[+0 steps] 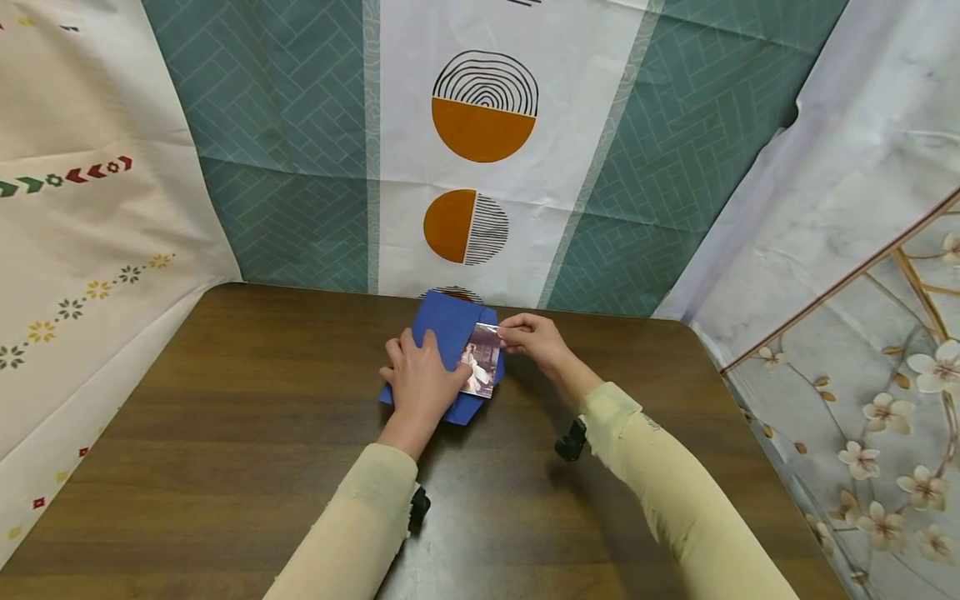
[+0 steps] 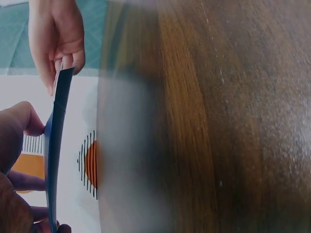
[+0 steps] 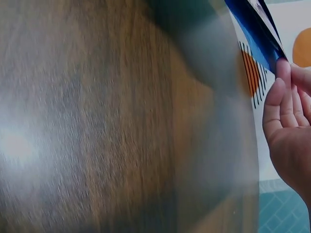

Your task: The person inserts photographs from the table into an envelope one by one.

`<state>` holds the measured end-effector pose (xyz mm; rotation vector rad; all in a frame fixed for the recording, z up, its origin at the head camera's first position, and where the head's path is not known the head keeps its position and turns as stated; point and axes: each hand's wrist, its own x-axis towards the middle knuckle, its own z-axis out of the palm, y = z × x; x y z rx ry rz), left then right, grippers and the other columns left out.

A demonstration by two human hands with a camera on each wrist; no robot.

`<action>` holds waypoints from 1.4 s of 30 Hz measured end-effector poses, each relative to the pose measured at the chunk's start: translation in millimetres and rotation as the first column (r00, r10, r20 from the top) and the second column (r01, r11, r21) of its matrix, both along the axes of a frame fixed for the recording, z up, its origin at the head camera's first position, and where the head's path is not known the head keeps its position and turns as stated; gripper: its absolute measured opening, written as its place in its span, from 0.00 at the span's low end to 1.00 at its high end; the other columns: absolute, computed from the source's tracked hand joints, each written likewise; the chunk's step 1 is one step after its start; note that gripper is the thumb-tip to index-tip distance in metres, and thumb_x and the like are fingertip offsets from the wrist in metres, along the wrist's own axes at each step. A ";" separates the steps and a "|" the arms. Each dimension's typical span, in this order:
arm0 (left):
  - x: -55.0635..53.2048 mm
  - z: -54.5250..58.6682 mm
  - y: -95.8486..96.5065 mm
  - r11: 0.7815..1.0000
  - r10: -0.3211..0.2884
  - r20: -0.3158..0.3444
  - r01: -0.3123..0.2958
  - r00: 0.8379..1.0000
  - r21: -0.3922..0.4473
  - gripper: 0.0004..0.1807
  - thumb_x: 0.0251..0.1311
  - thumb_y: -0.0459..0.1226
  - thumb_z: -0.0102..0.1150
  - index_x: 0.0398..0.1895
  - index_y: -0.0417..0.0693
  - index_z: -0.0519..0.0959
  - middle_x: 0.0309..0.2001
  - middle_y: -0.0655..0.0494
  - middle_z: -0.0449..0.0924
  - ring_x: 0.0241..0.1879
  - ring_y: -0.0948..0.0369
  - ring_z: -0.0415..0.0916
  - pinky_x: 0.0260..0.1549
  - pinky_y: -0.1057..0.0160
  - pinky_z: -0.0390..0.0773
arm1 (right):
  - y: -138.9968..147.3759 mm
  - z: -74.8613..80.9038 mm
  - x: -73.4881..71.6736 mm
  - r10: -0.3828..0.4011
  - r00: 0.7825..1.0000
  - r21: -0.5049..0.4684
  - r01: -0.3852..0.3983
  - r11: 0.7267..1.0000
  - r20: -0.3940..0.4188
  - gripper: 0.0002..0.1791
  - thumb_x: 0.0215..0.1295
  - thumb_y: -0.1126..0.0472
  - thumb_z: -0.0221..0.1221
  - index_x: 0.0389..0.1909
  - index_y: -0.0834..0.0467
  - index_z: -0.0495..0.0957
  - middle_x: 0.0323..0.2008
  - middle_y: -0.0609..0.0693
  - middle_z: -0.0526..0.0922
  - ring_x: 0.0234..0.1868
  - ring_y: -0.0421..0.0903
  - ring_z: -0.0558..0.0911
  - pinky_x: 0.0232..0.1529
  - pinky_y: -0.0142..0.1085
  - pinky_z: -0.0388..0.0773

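Note:
A blue paper envelope (image 1: 447, 321) with angled flaps is held up off the table in the head view. My left hand (image 1: 423, 375) grips it from the left, thumb on the near face; the left wrist view shows the envelope (image 2: 56, 141) edge-on with fingertips curled at its lower edge. A glossy photo print (image 1: 483, 358) of a figure in white lies against the envelope's right part. At the photo's upper right corner, my right hand (image 1: 536, 342) pinches between thumb and finger. How far the photo sits inside the envelope cannot be told.
The brown wooden table (image 1: 262, 467) spreads beneath both arms. Behind it hangs a green and white patterned curtain (image 1: 480, 225), close to the envelope's top. Patterned cloths hang at left and right. Black wrist cameras (image 1: 572, 442) are strapped under the sleeves.

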<state>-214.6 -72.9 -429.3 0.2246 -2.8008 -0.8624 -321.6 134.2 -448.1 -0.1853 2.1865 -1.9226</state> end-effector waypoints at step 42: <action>0.1 1.3 2.4 1.000 0.010 -0.034 -0.009 0.999 0.023 0.43 0.62 0.55 0.70 0.74 0.37 0.74 0.75 0.29 0.62 0.71 0.33 0.58 0.57 0.27 0.70 | -30.5 15.9 0.0 0.055 0.998 0.036 -0.054 0.998 -0.035 0.07 0.73 0.71 0.65 0.47 0.71 0.80 0.32 0.52 0.89 0.30 0.41 0.89 0.31 0.34 0.87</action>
